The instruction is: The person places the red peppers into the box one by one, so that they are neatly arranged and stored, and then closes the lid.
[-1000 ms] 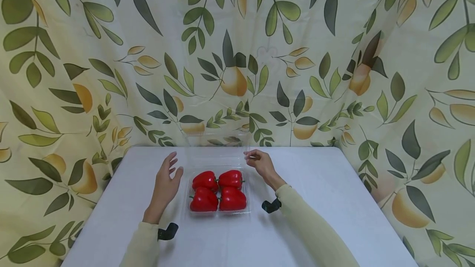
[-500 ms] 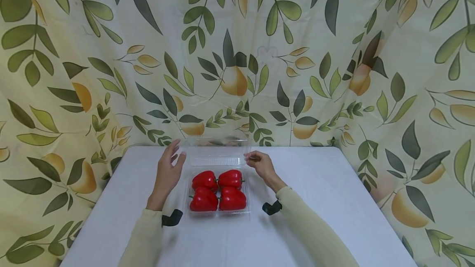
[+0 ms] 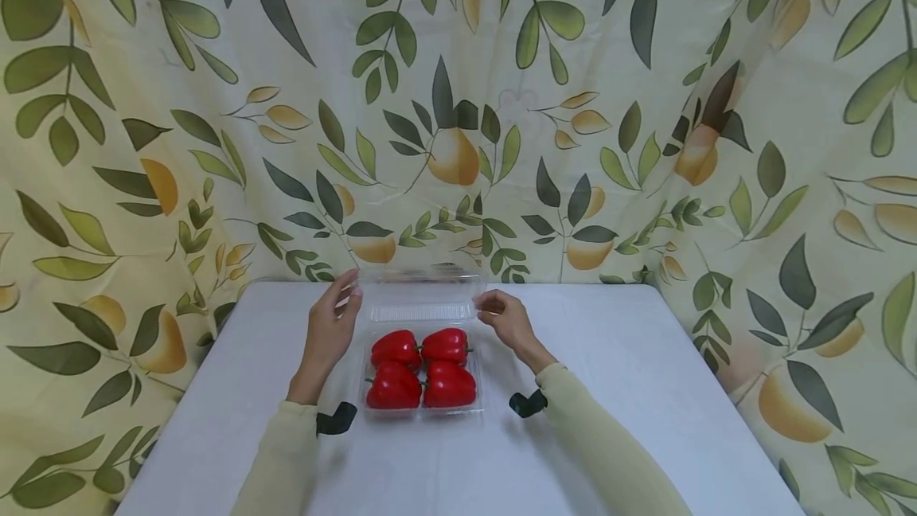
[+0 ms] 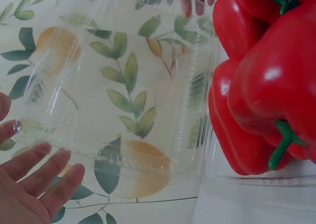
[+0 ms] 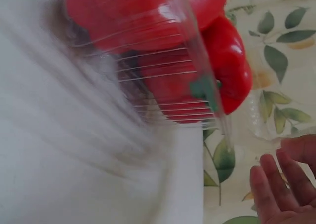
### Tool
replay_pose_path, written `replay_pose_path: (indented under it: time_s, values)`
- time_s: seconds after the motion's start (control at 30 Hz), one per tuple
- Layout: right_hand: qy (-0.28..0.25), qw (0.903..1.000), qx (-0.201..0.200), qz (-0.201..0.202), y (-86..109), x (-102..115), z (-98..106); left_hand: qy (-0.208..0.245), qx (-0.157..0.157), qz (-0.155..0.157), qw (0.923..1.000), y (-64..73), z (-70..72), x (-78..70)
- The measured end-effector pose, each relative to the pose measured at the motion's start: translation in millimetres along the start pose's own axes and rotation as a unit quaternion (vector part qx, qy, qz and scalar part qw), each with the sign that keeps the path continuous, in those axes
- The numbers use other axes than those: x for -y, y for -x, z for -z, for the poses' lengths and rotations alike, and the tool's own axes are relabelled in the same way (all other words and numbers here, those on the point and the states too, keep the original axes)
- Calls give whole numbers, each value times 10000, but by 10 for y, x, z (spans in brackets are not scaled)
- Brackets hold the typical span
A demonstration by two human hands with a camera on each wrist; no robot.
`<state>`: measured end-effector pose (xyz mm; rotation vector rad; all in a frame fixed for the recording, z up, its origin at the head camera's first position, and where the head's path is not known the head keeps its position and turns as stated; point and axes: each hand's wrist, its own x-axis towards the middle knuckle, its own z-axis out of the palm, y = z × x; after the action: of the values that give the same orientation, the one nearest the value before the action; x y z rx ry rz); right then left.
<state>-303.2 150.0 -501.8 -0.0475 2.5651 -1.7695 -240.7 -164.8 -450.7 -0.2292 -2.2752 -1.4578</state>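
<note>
Several red bell peppers [image 3: 449,384] sit in two rows in a clear plastic clamshell box [image 3: 424,412], green stems showing. Its hinged lid [image 3: 419,311] is raised at the far side, tilted back toward the cloth. My right hand [image 3: 509,323] pinches the lid's right edge between thumb and bent fingers. On the other side, my left hand [image 3: 329,333] has its fingertips right at the lid's left edge, fingers mostly straight and spread. In the left wrist view the lid [image 4: 133,100] is see-through, with the thumb side of the left hand [image 4: 39,184] by its corner.
A white-covered table [image 3: 609,404] holds the box near its back edge. Behind and around it hangs a leaf-and-fruit patterned cloth [image 3: 458,102]. Black wrist cameras [image 3: 528,404] sit at both sleeve cuffs.
My left hand has moved forward and right, up to the lid's left edge. The lid's tilt has changed a little, while the right hand stays nearly in place. The peppers have not moved.
</note>
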Motion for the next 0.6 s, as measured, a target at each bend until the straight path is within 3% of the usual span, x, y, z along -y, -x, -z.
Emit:
replay_pose_path:
  time_s: [0.3,0.43,0.6]
  values:
    - [-268,9989,-240,295,136,172,231,-66,120,51,9999,64,14,11]
    - [-341,9988,40,346,237,322,310,-109,162,110,9997,96,30,21]
    - [-46,9985,431,330,381,435,347,-234,260,329,9988,150,36,49]
